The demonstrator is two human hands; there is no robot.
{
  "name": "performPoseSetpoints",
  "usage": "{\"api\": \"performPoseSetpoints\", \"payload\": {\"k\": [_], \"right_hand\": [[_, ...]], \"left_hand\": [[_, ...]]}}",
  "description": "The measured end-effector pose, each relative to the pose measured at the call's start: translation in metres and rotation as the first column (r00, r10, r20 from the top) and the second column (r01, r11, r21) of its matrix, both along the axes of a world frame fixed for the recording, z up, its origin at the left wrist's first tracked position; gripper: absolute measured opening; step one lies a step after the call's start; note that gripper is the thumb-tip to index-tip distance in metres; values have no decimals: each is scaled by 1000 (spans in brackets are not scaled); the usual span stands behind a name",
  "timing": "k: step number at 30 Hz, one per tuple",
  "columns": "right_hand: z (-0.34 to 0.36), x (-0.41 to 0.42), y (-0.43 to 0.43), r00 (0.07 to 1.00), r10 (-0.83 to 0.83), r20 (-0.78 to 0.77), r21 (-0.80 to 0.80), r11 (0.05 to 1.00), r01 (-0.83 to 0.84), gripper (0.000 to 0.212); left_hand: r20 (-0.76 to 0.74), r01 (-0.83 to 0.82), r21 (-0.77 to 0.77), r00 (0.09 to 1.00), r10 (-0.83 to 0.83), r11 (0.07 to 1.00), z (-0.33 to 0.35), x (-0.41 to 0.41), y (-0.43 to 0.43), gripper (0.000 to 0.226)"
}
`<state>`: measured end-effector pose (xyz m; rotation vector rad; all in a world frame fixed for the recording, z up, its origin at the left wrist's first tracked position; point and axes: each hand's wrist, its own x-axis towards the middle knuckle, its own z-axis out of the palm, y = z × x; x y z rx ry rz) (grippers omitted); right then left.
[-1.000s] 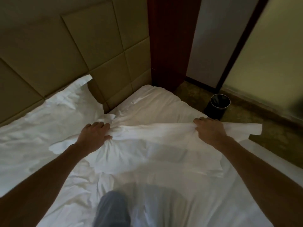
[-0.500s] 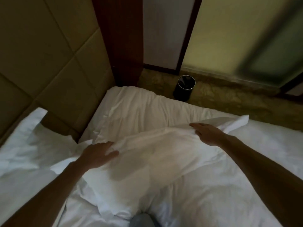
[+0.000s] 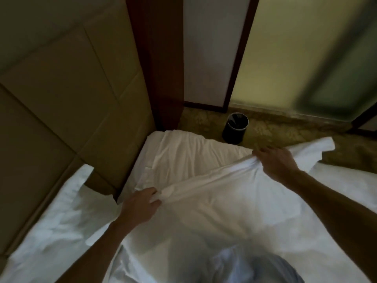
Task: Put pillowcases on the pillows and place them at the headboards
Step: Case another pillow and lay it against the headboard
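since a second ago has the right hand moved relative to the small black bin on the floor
Yes. The right hand now sits right of and below the small black round bin; earlier it was directly beside it.

- My left hand (image 3: 140, 205) reaches forward, forearm bare, fingers curled shut on a fold of cloth.
- My right hand (image 3: 275, 162) stretches farther out, knuckles up, fingers clenched likewise.

Bed corner (image 3: 183, 152) ahead open, bare sheet. Padded headboard (image 3: 71, 99) walls off left. Second pillow (image 3: 67, 211) leans against it, lower left. Black bin (image 3: 234, 131) on floor beyond bed edge.
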<state>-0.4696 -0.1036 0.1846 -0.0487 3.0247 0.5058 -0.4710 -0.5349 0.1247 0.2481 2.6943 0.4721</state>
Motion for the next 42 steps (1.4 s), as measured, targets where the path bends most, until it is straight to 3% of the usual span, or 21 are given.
{"api": "performPoseSetpoints", "payload": {"k": [5,11,16,22,30,37,42], "right_hand": [[53,-85,-24,971,56,-233,-124,988,-87,43],[52,-200,-65,916,221,-334,-182,939,-293,40],[37,-319,-115,820,454,-348,-216,813,-541,37],[15,-435,-174,680,672,-293,-217,646,-732,34],[-15,-519,-219,600,759,-254,-235,553,-799,14],[-14,-560,-230,568,772,-286,-273,502,-821,20],[-23,-564,-258,563,799,-211,-299,496,-815,28]], "left_hand": [[-130,-86,49,987,92,995,55,-21,-25,43],[-232,-322,20,919,318,946,71,-42,-39,46],[-244,-583,-57,795,555,810,76,-74,-46,44],[-220,-781,-136,623,750,609,78,-128,-52,43],[-270,-837,-245,544,794,490,73,-195,-45,41],[-333,-870,-257,489,806,421,91,-230,-65,42],[-313,-885,-298,444,840,356,66,-231,-64,40]]}}
